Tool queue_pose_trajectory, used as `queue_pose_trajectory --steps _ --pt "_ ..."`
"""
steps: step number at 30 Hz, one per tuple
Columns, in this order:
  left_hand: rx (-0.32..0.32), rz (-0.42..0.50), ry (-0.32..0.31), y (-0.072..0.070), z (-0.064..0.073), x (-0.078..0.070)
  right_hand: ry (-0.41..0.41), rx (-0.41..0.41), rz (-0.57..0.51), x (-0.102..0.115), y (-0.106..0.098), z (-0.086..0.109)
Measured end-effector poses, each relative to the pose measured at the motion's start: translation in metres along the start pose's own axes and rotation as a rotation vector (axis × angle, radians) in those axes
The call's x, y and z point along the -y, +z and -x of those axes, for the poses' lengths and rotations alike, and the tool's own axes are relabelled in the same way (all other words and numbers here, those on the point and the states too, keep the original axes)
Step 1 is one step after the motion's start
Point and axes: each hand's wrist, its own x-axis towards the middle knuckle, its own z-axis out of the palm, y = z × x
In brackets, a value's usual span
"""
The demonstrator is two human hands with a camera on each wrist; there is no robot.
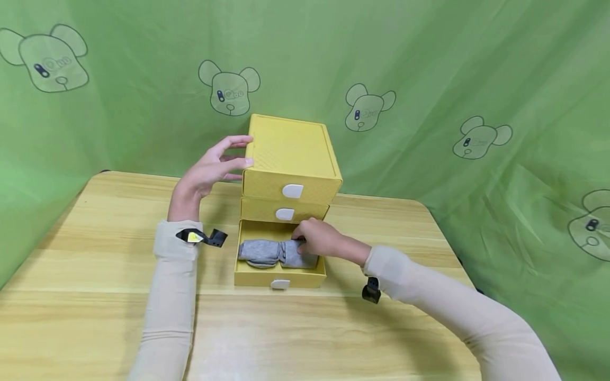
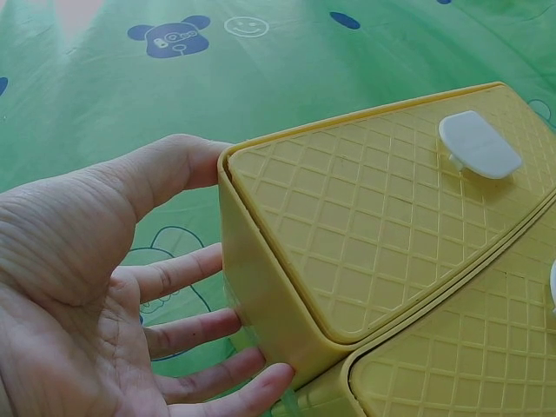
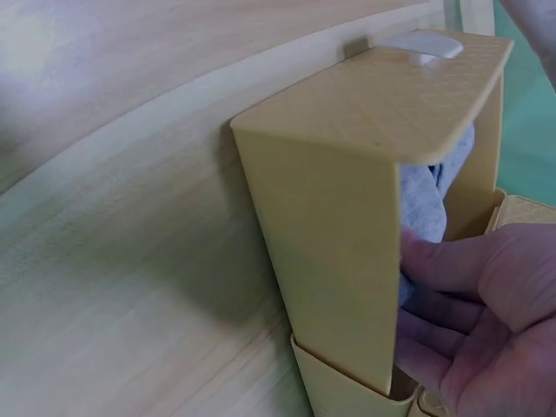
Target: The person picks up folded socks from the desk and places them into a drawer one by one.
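A small yellow three-drawer cabinet (image 1: 293, 145) stands on the table, its bottom drawer (image 1: 257, 279) pulled out. Inside that drawer lie two rolled bundles of grey cloth, a left bundle (image 1: 259, 252) and a right bundle (image 1: 296, 255), side by side. My left hand (image 1: 209, 169) rests with extended fingers against the cabinet's upper left side; the left wrist view shows its thumb (image 2: 195, 161) at the top edge. Reaching into the drawer, my right hand (image 1: 321, 238) holds the right bundle between thumb and fingers. The drawer wall hides part of this grip in the right wrist view.
Above the open drawer, the top drawer front (image 1: 267, 184) and the middle drawer front (image 1: 259, 209) are closed, each with a white tab. A green curtain (image 1: 305, 63) with mouse-head drawings hangs behind and beside the wooden table (image 1: 267, 338).
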Motion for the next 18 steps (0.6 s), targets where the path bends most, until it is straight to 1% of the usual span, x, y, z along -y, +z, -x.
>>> queue_pose_trajectory --steps 4,8,13,18 --pt "0.004 -0.005 -0.002 0.0 0.0 -0.0003 -0.012 -0.025 0.011 -0.0012 0.0035 -0.0029" --pt "0.002 0.001 -0.004 -0.0003 0.0002 0.0 -0.014 -0.032 0.016 -0.003 0.0072 -0.006" --pt "0.003 0.001 -0.001 -0.0007 -0.0012 0.0005 0.001 -0.016 0.007 -0.0033 0.0093 -0.0074" --pt "0.002 0.0 -0.002 -0.0008 -0.0011 0.0001 0.0 -0.009 0.016 -0.0025 0.0092 -0.0073"
